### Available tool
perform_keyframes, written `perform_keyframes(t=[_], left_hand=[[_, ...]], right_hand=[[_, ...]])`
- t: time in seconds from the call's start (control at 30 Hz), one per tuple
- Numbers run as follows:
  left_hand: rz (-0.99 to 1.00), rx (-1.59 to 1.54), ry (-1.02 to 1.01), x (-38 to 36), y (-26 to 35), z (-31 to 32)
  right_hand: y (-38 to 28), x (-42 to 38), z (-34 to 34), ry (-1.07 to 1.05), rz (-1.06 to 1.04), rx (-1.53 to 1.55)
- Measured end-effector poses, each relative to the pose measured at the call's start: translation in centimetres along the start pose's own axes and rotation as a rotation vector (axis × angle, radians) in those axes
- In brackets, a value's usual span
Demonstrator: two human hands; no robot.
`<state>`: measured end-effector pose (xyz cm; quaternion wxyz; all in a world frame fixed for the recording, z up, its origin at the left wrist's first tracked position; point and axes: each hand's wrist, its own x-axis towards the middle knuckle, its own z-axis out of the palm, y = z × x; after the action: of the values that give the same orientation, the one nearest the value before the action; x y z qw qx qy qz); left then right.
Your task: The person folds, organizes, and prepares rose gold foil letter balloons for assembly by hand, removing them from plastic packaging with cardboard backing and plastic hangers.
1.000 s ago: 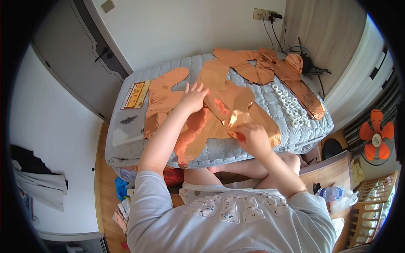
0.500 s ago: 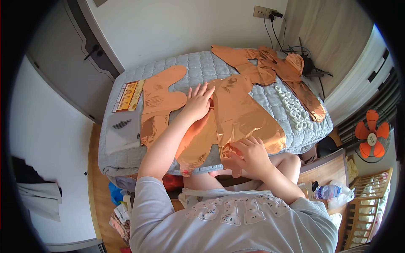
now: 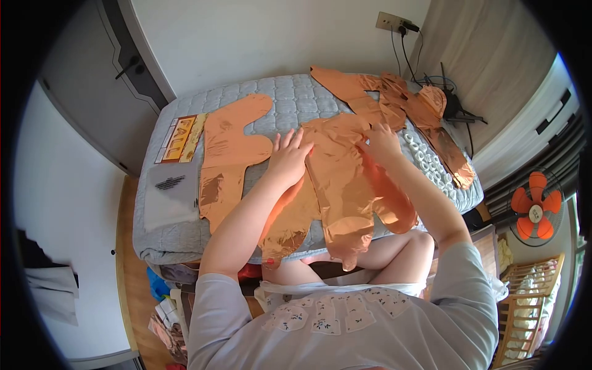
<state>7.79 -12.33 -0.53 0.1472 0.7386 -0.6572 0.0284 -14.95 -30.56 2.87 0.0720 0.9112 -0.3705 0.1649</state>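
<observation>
A copper-coloured foil sheet (image 3: 342, 185) lies in front of me on the quilted grey mattress (image 3: 287, 92), its near end hanging at the edge. My left hand (image 3: 290, 159) rests with spread fingers at its upper left edge. On its upper right part lies my right hand (image 3: 383, 145), fingers extended and slightly apart. Another foil piece (image 3: 231, 157) with rounded lobes lies to the left. Further crumpled copper foil (image 3: 401, 102) stretches across the back right. Several small white rings (image 3: 428, 161) lie beside my right forearm.
A printed card (image 3: 180, 139) and a clear plastic sleeve (image 3: 169, 194) lie on the mattress's left side. A black router (image 3: 455, 105) with cables sits at the back right. An orange-bladed fan (image 3: 535, 213) and a wooden rack (image 3: 530, 296) stand at the right.
My right hand has moved up and away from the sheet's near end to its upper right part. The sheet's right side has folded inward. My left hand stays nearly in place.
</observation>
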Motion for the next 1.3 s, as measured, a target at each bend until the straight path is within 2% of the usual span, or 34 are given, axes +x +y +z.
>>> perform_keyframes(t=[0.07, 0.2, 0.27, 0.4, 0.47, 0.5, 0.57, 0.63, 0.7, 0.73, 0.83, 1.0, 1.2, 1.3], left_hand=[[-0.009, -0.027, -0.006, 0.2, -0.2, 0.0], [-0.044, -0.052, 0.003, 0.7, 0.1, 0.3], [-0.049, -0.074, 0.013, 0.8, 0.4, 0.1], [-0.007, -0.032, 0.011, 1.0, 0.2, 0.6], [-0.002, -0.025, 0.054, 1.2, -0.2, 0.7], [0.010, -0.021, 0.096, 1.2, -0.3, 0.8], [-0.047, -0.040, 0.053, 1.2, 0.1, 0.1], [-0.102, -0.059, 0.014, 1.0, 0.2, -0.7], [-0.164, -0.111, -0.154, 0.3, -0.1, -1.6], [-0.161, -0.108, -0.153, -0.1, -0.1, -2.4], [-0.076, -0.064, -0.417, -0.9, -0.6, -4.5], [-0.086, -0.047, -0.378, 0.0, -1.6, -3.4], [-0.064, -0.086, -0.337, 0.3, -3.0, -3.0], [-0.055, -0.102, -0.311, 0.4, -3.1, -3.1]], right_hand=[[0.7, 0.7, 1.0, -0.130, -0.053, 0.079], [-0.1, 1.1, -1.5, -0.117, -0.027, 0.157], [-0.3, 0.8, -2.1, 0.091, -0.002, 0.159], [-1.6, -0.9, -2.5, 0.124, -0.026, -0.036], [-3.1, -3.5, -2.2, 0.184, -0.265, -0.075], [-3.7, -4.4, -2.4, 0.183, -0.263, -0.072], [-4.7, -6.0, -3.0, -0.247, -0.397, 0.250], [-5.3, -7.3, -1.9, -0.259, -0.368, 0.276], [-5.3, -7.6, -1.2, -0.266, -0.343, 0.301], [-5.2, -7.5, -1.0, -0.271, -0.344, 0.276], [-4.8, -6.9, -0.4, -0.273, -0.335, 0.247], [-4.2, -5.3, -0.1, -0.268, -0.320, 0.303], [-4.2, -4.6, -0.9, -0.356, -0.287, 0.370], [-5.3, -5.2, -2.7, -0.411, -0.341, 0.212]])
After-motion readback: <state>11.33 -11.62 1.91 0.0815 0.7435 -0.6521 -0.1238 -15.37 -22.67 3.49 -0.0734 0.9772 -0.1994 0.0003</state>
